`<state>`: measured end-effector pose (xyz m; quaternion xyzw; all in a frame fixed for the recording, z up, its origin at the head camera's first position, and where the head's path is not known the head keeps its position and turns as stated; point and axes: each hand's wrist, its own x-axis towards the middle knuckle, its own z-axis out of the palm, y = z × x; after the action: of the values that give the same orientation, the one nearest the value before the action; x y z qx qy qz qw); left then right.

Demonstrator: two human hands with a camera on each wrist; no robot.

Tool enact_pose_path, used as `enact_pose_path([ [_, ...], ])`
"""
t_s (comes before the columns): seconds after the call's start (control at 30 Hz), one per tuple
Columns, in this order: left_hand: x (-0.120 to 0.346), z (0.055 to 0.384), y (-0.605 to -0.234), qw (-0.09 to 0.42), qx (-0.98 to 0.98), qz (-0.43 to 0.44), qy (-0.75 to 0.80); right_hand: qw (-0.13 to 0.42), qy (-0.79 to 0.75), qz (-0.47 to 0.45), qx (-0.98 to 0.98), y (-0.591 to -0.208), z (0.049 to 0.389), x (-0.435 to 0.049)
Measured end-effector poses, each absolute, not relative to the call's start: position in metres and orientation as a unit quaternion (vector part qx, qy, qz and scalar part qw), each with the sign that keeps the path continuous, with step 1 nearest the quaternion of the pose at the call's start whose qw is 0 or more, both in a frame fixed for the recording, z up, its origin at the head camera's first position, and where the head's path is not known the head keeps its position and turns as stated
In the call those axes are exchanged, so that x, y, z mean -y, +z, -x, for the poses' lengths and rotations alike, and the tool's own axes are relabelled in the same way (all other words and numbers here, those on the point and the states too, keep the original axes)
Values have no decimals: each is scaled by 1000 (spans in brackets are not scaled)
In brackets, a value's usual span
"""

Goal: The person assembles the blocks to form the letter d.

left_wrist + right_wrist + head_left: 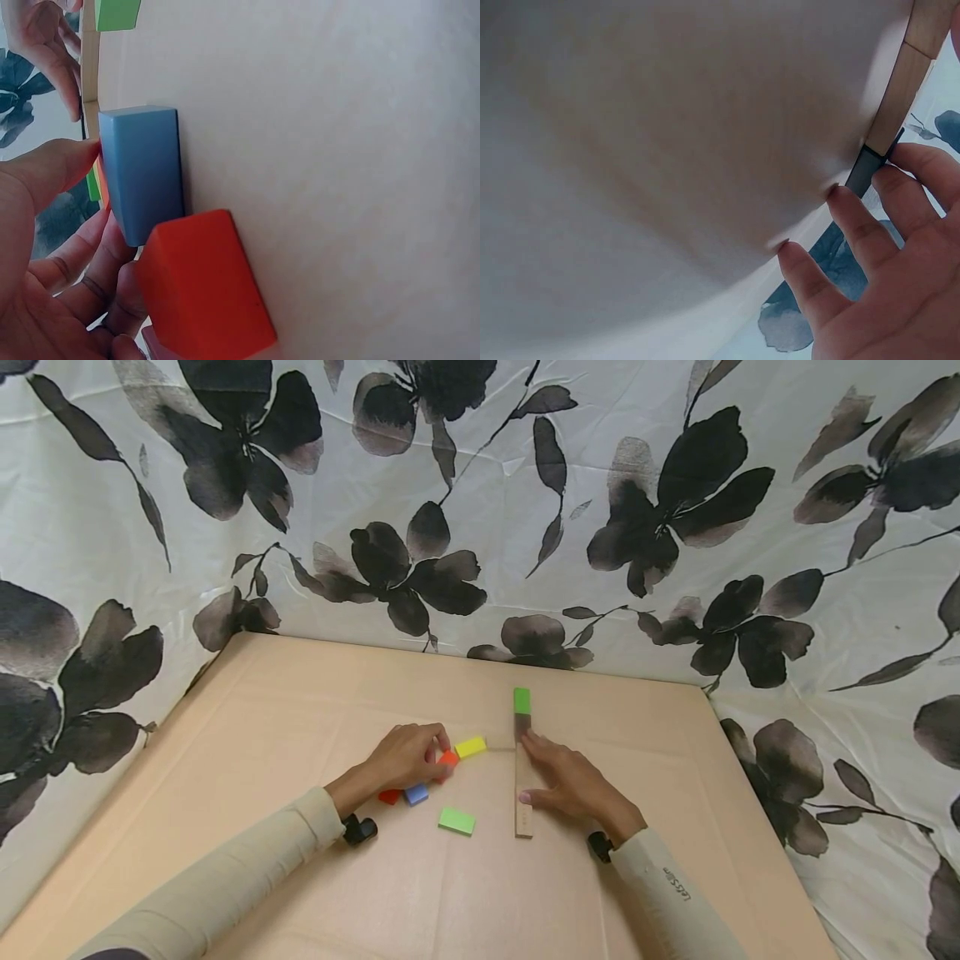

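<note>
In the head view my left hand (408, 756) pinches an orange block (449, 758) between thumb and fingers. Only a sliver of that block shows in the left wrist view, behind a blue block (142, 172). Beside the blue one lies a red block (206, 285), just below my left hand. My right hand (573, 777) rests along the right side of a straight row of blocks. Its thumb and fingertips touch the row, which has plain wooden blocks (523, 822) nearest me, then a dark block (522, 723) and a green block (522, 701) at the far end.
A yellow block (471, 747) lies just right of the orange one. Another green block (457, 821) sits nearer me, left of the row. All rest on a pale tabletop (360, 893); a white floral cloth (510, 543) hangs behind and at the sides.
</note>
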<state>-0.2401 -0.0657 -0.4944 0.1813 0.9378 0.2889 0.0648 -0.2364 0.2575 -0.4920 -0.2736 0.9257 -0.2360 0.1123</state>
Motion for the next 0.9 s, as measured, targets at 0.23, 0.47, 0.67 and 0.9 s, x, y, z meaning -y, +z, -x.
enact_pose_path([
  [0.23, 65, 240, -495, 67, -938, -176, 291, 116, -237, 269, -926, -493, 236, -257],
  [0.47, 64, 239, -495, 69, -939, -167, 294, 115, -237, 272, -926, -492, 236, -257],
  [0.67, 64, 238, -494, 70, -938, -169, 293, 115, -239, 269, -926, -492, 235, -257],
  [0.9, 78, 234, -482, 60, -938, -176, 292, 115, -240, 268, -926, -493, 236, -257],
])
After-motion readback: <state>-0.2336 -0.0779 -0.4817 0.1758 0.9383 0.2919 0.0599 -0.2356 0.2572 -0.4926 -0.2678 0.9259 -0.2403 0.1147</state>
